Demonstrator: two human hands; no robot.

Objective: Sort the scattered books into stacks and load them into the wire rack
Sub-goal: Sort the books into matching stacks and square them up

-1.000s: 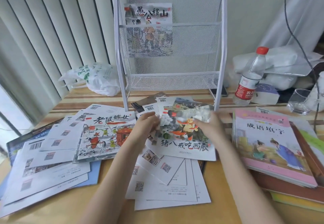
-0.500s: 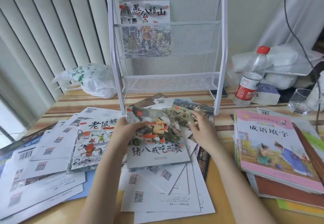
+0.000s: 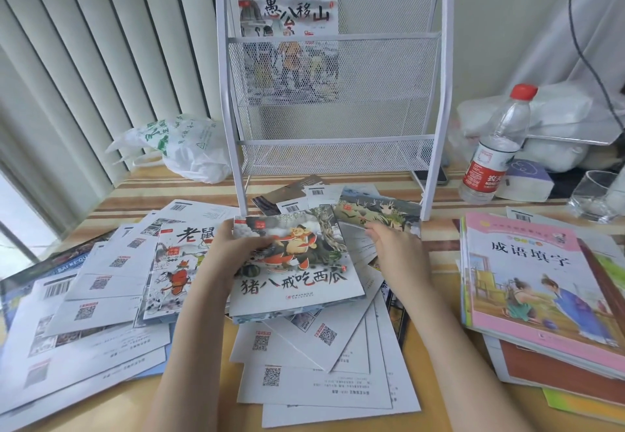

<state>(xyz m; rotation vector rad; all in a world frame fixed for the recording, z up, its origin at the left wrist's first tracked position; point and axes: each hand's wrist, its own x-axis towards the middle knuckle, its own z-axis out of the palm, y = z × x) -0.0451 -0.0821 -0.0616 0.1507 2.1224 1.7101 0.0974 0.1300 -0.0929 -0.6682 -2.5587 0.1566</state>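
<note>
Books: thin stack topped by the pig-and-watermelon book is gripped at its left edge by the left hand, thumb on the cover, centre of table. Right hand curls its fingers round the near edge of the crane-cover book, just far-right of that stack. Wire rack stands far centre, one book in its upper pocket. Face-down books spread left; pink-cover pile right.

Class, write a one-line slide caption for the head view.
Left hand grips a pig book while right hand reaches into scattered books before a wire rack.
</note>
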